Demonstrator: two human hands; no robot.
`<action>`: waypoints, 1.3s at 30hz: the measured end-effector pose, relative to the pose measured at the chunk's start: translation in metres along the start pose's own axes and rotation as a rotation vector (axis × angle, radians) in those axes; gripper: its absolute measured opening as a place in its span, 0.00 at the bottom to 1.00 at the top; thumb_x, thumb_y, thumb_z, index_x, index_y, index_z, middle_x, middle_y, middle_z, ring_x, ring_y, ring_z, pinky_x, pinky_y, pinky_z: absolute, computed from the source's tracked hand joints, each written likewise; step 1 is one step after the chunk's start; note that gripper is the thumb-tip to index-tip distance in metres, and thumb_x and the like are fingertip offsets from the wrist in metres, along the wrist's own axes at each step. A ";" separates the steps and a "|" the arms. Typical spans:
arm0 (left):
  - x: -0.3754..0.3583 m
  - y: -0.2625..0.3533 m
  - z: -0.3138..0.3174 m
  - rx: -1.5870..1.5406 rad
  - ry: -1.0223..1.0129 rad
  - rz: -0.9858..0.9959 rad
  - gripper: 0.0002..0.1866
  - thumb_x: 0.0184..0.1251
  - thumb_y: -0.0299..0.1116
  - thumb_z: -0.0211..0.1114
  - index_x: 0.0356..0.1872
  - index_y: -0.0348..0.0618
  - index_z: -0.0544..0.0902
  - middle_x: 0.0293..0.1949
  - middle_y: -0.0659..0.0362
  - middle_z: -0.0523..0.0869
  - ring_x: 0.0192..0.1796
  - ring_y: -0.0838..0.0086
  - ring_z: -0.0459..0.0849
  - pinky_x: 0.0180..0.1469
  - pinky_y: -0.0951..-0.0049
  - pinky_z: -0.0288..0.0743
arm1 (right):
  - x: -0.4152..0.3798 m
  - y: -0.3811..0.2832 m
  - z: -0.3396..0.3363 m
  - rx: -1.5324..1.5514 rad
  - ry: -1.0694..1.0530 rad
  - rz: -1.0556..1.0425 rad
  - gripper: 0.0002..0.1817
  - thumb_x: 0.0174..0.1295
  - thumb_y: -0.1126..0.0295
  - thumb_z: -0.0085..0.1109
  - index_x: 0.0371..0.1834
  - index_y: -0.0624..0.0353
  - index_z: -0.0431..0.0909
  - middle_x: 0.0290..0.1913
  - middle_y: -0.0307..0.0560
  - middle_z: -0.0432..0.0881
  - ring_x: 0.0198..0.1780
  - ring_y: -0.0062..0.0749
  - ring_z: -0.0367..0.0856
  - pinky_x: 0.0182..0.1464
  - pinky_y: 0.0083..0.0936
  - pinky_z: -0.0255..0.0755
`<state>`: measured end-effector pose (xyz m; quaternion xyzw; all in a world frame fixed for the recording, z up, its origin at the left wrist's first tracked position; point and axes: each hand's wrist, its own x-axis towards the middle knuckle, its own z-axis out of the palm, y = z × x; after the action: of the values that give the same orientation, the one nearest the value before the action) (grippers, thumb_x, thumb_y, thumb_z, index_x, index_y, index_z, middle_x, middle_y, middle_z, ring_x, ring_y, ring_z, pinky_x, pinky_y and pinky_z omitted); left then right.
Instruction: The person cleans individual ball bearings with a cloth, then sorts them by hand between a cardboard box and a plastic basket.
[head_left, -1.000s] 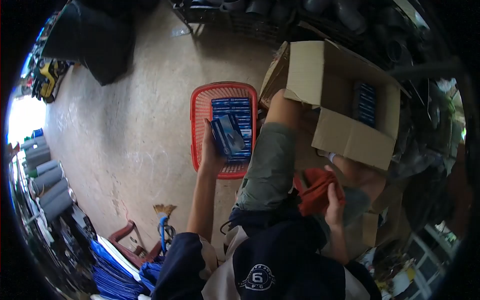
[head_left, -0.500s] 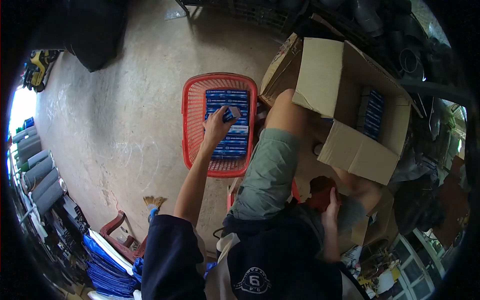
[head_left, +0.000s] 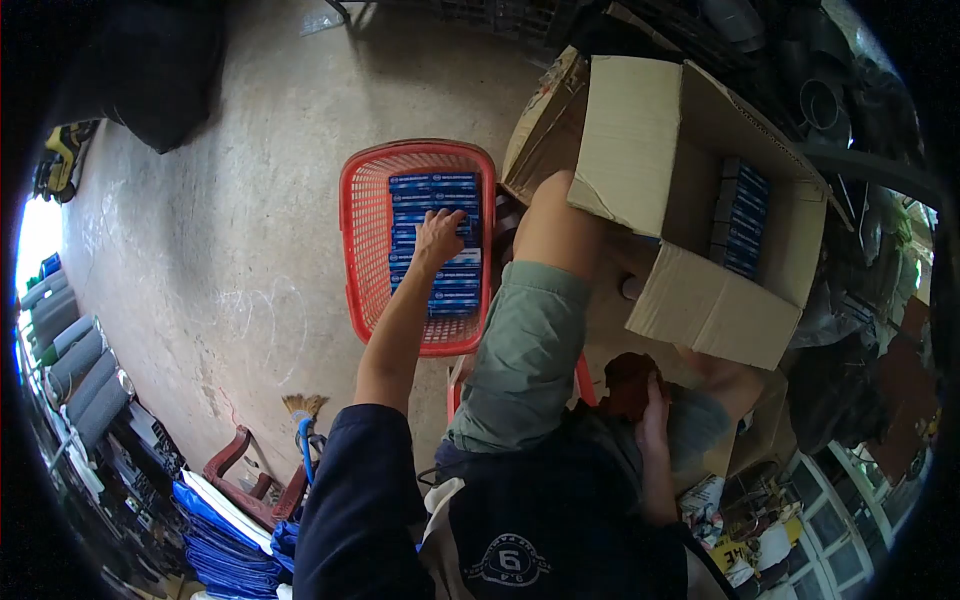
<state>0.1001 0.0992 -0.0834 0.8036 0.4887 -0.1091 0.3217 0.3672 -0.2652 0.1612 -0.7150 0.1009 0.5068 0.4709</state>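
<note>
A red plastic basket point(head_left: 353, 230) holds rows of small blue boxes point(head_left: 452, 279) with white print. My left hand point(head_left: 438, 238) is over the upper middle of these rows, its fingers closed on a blue box that lies among the others and is mostly covered by the hand. Beside my right thigh, my right hand point(head_left: 653, 412) grips a dark reddish-brown object point(head_left: 629, 383), perhaps cloth; its exact shape is unclear.
Right of the basket stands an open cardboard box point(head_left: 627, 140) with a stack of blue boxes point(head_left: 740, 218) inside. A wooden chair arm point(head_left: 232, 455), a brush point(head_left: 303, 405) and blue sheeting point(head_left: 228, 545) are at the lower left. Dark pipes point(head_left: 820, 103) lie at the upper right.
The small box in my left hand has gone from raised and tilted to down among the rows. The view has shifted slightly, moving the basket left in the picture. My right hand keeps its hold.
</note>
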 end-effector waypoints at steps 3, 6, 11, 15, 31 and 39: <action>0.001 0.007 0.004 0.038 -0.061 -0.002 0.30 0.52 0.37 0.71 0.61 0.58 0.80 0.58 0.56 0.82 0.64 0.53 0.76 0.61 0.38 0.72 | 0.006 0.009 -0.007 -0.035 0.088 0.045 0.32 0.78 0.53 0.49 0.78 0.61 0.62 0.76 0.52 0.66 0.75 0.40 0.65 0.75 0.35 0.60; 0.002 0.012 0.005 0.060 -0.103 0.006 0.31 0.52 0.42 0.71 0.62 0.58 0.80 0.59 0.56 0.81 0.65 0.53 0.75 0.62 0.36 0.69 | 0.010 0.011 -0.008 -0.069 0.123 0.060 0.33 0.78 0.52 0.50 0.78 0.63 0.62 0.76 0.52 0.65 0.75 0.40 0.65 0.75 0.35 0.59; -0.007 0.021 -0.004 0.147 -0.169 0.023 0.30 0.54 0.44 0.69 0.63 0.58 0.79 0.58 0.56 0.81 0.65 0.55 0.75 0.62 0.32 0.66 | 0.009 0.003 0.000 -0.078 0.060 0.014 0.30 0.78 0.54 0.51 0.75 0.60 0.67 0.73 0.50 0.70 0.71 0.38 0.70 0.73 0.33 0.64; -0.006 0.015 0.004 0.149 -0.136 0.030 0.28 0.56 0.41 0.67 0.62 0.58 0.79 0.59 0.56 0.81 0.65 0.55 0.76 0.61 0.30 0.65 | 0.010 0.003 0.002 -0.062 0.038 -0.042 0.29 0.77 0.54 0.52 0.74 0.59 0.69 0.71 0.49 0.73 0.69 0.36 0.72 0.71 0.31 0.67; -0.136 0.330 -0.235 -0.544 0.374 0.689 0.14 0.72 0.27 0.58 0.54 0.35 0.82 0.48 0.53 0.86 0.51 0.69 0.84 0.57 0.68 0.76 | 0.098 -0.042 -0.024 -1.326 -0.328 -0.214 0.21 0.74 0.56 0.42 0.52 0.60 0.80 0.55 0.60 0.84 0.56 0.59 0.82 0.58 0.45 0.76; 0.064 0.512 -0.119 0.272 -0.068 0.852 0.25 0.67 0.29 0.63 0.65 0.40 0.73 0.60 0.45 0.80 0.62 0.47 0.79 0.66 0.53 0.73 | 0.071 -0.077 -0.016 -1.179 -0.366 -0.255 0.19 0.65 0.63 0.51 0.54 0.59 0.82 0.53 0.58 0.86 0.57 0.52 0.84 0.58 0.44 0.78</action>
<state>0.5536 0.0575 0.1873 0.9641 0.0845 -0.0562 0.2453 0.4583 -0.2127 0.1477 -0.7624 -0.3639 0.5312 0.0639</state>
